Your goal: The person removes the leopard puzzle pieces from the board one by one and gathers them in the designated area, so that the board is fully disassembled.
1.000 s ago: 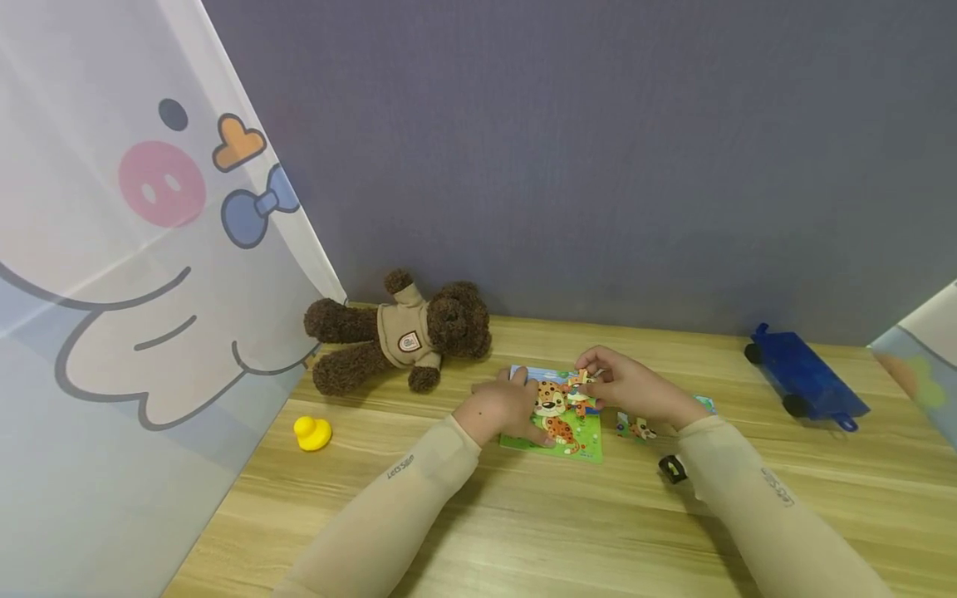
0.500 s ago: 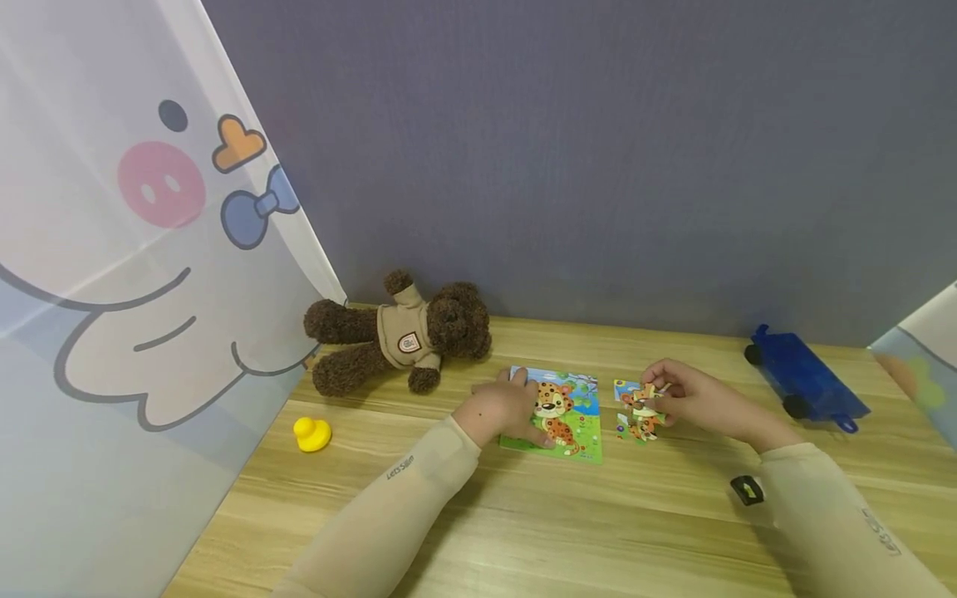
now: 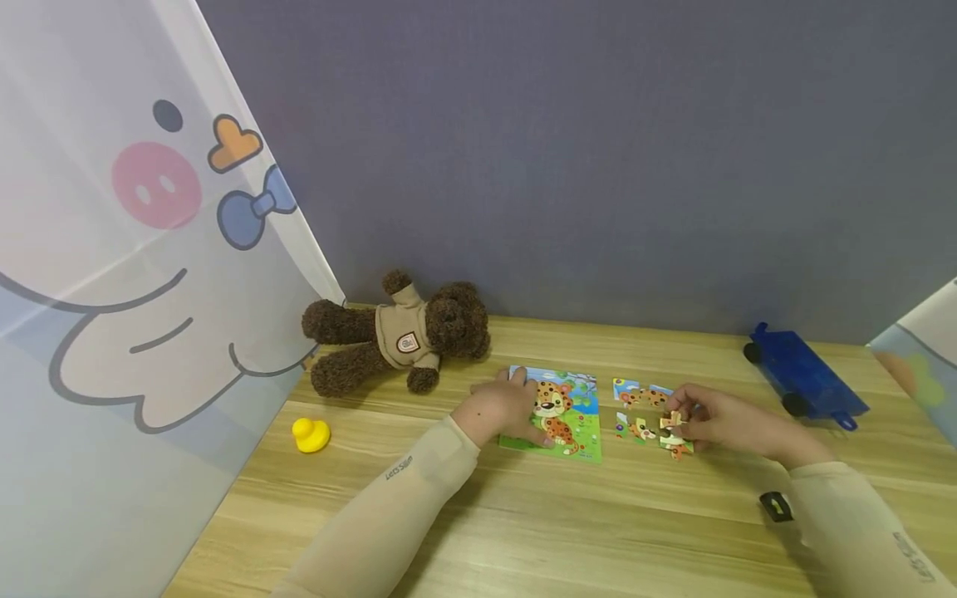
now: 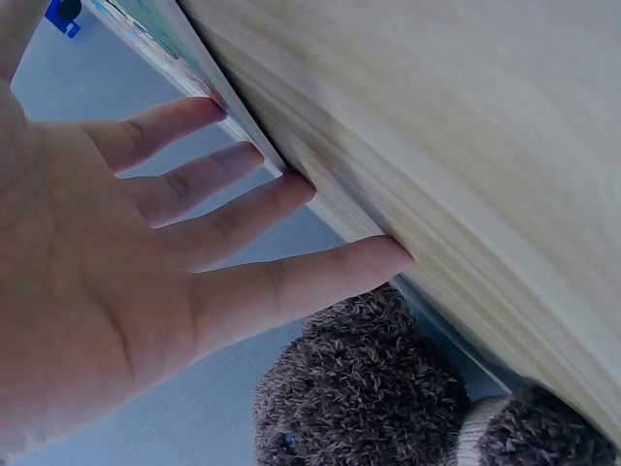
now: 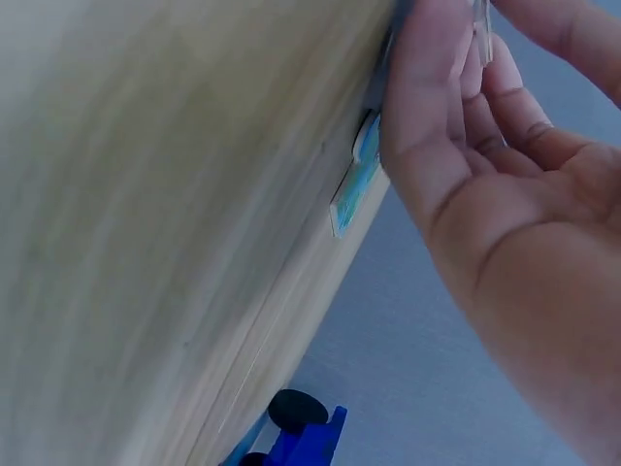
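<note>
In the head view my left hand (image 3: 499,413) rests on the left part of a flat picture card (image 3: 586,432) with a spotted leopard on green and blue. Its fingers lie fairly straight, as the left wrist view also shows with the hand (image 4: 146,252) at the card's edge. Right of the card, my right hand (image 3: 718,423) pinches a jigsaw puzzle piece (image 3: 671,419) between thumb and fingers, low over the lower right of a loose group. Other leopard puzzle pieces (image 3: 635,427) lie beside it. A thin edge of the held piece (image 5: 483,34) shows between the fingers in the right wrist view.
A brown teddy bear (image 3: 404,328) lies at the back left, with a yellow rubber duck (image 3: 311,435) nearer the front. A blue wheeled toy cart (image 3: 807,374) stands at the back right. A grey wall (image 3: 568,166) closes off the table's back.
My right hand has moved right, from over the card to the loose pieces, carrying a puzzle piece. Pieces it had covered now show. My left hand has stayed on the card.
</note>
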`<state>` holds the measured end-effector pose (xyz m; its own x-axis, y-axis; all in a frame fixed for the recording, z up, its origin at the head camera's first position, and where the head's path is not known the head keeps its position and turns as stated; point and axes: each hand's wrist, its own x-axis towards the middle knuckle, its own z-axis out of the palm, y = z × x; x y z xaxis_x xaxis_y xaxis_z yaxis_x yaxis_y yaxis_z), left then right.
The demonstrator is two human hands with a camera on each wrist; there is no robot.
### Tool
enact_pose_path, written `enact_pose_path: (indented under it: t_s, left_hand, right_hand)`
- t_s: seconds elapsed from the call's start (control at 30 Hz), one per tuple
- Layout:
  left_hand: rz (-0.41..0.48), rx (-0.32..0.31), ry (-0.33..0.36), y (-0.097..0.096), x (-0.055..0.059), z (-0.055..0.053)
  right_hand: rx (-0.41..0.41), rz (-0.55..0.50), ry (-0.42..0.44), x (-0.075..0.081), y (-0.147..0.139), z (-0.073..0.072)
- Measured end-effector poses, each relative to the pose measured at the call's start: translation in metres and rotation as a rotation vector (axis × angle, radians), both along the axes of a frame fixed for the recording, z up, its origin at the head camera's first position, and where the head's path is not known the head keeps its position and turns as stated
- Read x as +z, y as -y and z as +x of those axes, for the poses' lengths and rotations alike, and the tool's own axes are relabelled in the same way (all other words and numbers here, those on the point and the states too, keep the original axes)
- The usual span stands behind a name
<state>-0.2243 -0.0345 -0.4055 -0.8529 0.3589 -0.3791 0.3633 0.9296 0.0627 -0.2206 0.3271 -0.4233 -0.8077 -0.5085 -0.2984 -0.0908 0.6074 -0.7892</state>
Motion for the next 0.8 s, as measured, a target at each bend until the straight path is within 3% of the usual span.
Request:
enact_pose_path:
  t_s: [0.3, 0.5, 0.8]
  left_hand:
    - [-0.008, 0.002, 0.004, 0.0, 0.0, 0.0]
    - [-0.003, -0.003, 0.001, -0.001, 0.0, -0.001]
    - [0.009, 0.008, -0.004, 0.001, 0.0, -0.001]
  right_hand:
    - [0.024, 0.092, -0.149, -0.002, 0.001, -0.005]
    - [0.025, 0.101, -0.216, 0.001, 0.002, -0.005]
    - [-0.044, 0.139, -0.246, 0.013, 0.019, -0.008]
